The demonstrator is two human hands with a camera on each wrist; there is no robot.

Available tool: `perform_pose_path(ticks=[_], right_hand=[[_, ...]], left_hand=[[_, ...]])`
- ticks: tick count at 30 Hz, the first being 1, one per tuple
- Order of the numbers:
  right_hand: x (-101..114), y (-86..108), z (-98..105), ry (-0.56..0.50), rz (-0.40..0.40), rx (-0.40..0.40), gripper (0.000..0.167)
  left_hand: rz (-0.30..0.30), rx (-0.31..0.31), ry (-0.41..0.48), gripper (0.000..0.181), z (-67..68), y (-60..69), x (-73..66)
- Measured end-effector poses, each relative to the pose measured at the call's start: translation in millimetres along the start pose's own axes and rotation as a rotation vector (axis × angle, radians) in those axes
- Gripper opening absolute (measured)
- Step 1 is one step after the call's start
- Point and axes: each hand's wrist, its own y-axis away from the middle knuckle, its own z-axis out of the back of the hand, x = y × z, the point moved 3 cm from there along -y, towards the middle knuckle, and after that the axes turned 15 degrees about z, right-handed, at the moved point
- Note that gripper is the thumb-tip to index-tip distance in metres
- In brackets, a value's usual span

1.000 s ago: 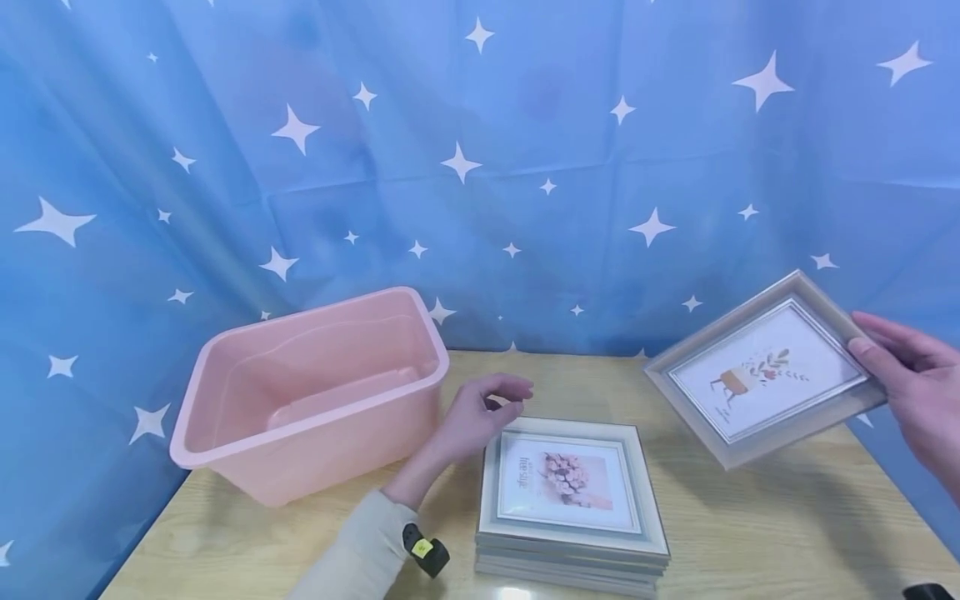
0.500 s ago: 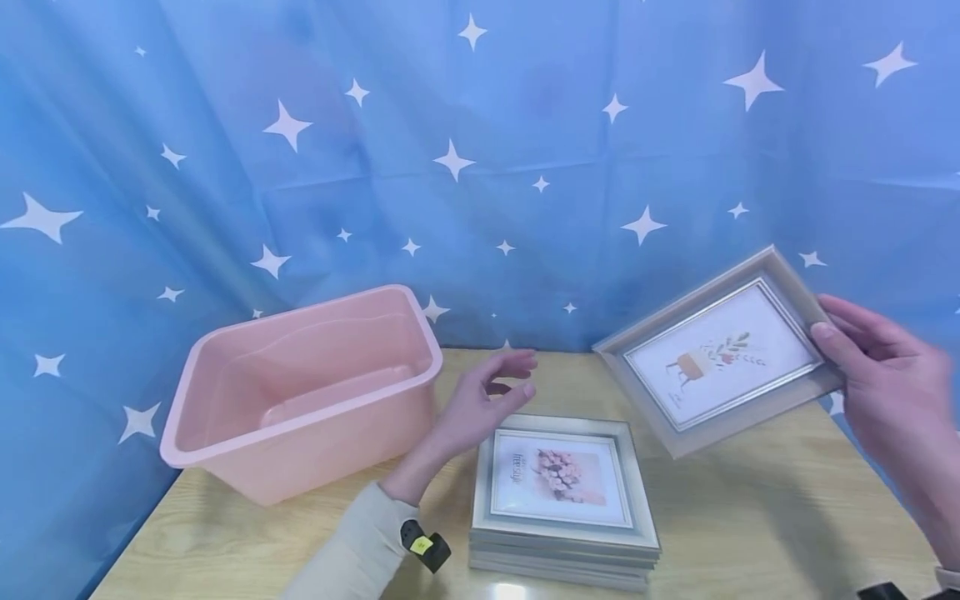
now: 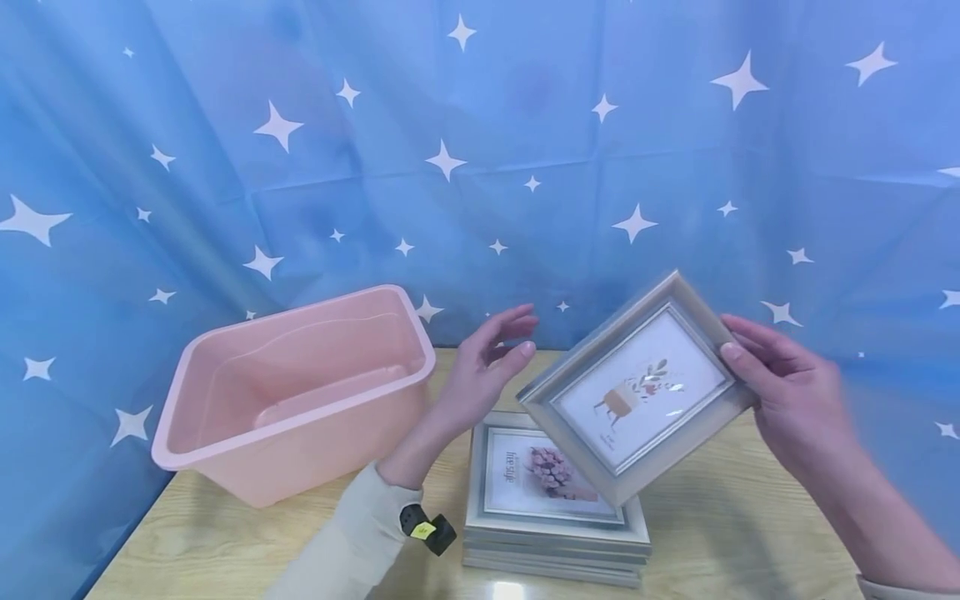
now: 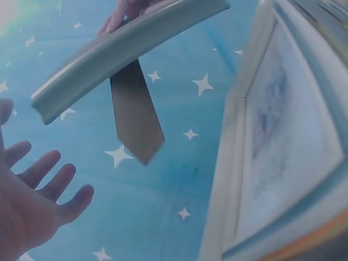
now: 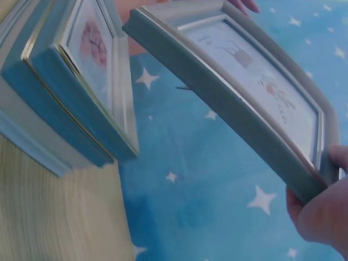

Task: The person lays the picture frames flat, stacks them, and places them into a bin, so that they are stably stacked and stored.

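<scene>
Counting from one stack of frames [image 3: 551, 542] as the middle of a clock face, I had one held frame [image 3: 637, 387] at one o'clock in the head view, tilted and raised over the stack, with a gap between the two in the left wrist view. Two hands were in sight. My right hand [image 3: 795, 400], past two o'clock, pinched the held frame at its right-hand end, thumb in front, the other fingers partly hidden behind. My left hand [image 3: 480, 371], at eleven o'clock, was spread, fingers separated, near the held frame but apart from it.

The stack had at least three frames; its layers ran together, so I could not finish the count. Two pictures showed: pink flowers on the top frame [image 3: 540, 475], partly covered by the held frame and blurred in the left wrist view, and a brown legged shape with leaves, its lettering too small to read. One brown flap [image 4: 136, 114] hung behind the held frame, its upper end hidden.

One pink bin [image 3: 315, 450] stood towards ten o'clock on the surface [image 3: 187, 550], a lower corner behind my left forearm. One black strap [image 3: 431, 531] with a yellow label circled that cuff; the left sleeve [image 3: 352, 533] ran out of view towards seven o'clock. One star-printed curtain [image 3: 525, 83], cut off by the view, filled twelve o'clock.
</scene>
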Motion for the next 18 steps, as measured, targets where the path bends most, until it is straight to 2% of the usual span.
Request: perform_pose_path(ticks=[10, 18], right_hand=[[-17, 5.9, -26, 0.147, -0.041, 0.091, 0.033], [-24, 11.7, -34, 0.116, -0.071, 0.134, 0.035]], left_hand=[[0.051, 0.057, -0.049, 0.055, -13.6, -8.3, -17.4], [0.080, 0.153, -0.061, 0.060, -21.5, -10.1, -22.4]])
